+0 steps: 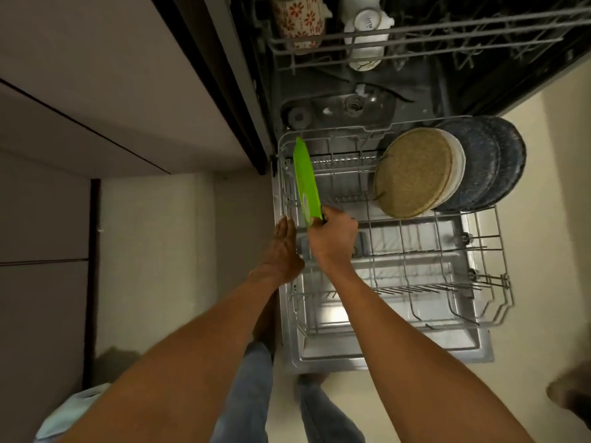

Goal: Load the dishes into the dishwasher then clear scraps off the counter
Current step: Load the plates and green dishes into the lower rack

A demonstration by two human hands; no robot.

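A pale kitchen floor [179, 238] lies around the open dishwasher, whose lower rack [415, 276] is pulled out. Four plates [412, 174] stand on edge at its far right; the near half is bare wire. Two cups [297, 19] sit in the upper rack [447, 33]. One green cutting board [307, 180] stands upright along the rack's left edge, its near end gripped by the right hand [334, 238]. The left hand [283, 247], fingers straight, rests against the rack's left rim.

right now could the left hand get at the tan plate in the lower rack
Probably not easily: the left hand rests at the rack's left edge, with the right hand and its green knife between it and the tan plate.
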